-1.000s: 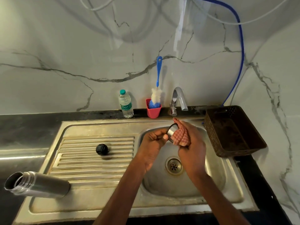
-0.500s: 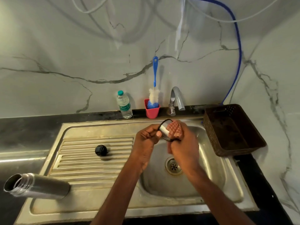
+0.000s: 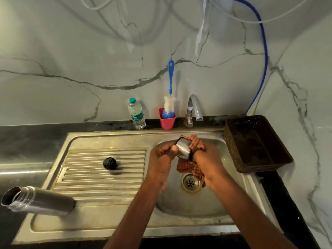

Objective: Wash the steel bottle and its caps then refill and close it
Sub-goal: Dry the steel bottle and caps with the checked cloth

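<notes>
**Steel cap held over the sink basin, cloth applied**

The left hand holds the steel cap above the sink basin, with the thumb pressed on the cap's side and the other fingers curled round its near side. The cap is tilted, its dark rim pointing up and to the left. The right hand grips a checked orange cloth; its fingers are curled into the cloth, which is bunched against the right and far side of the cap and hangs down toward the drain.

The steel bottle lies on its side at the near left edge of the sink, partly on the counter, with its open threaded mouth pointing left. The black inner cap rests on the ribbed draining board, well apart from the bottle and left of the basin.

Along the far edge stand a plastic water bottle, a red cup holding a blue-handled bottle brush, and the tap. A dark brown basket sits just right of the sink.
</notes>
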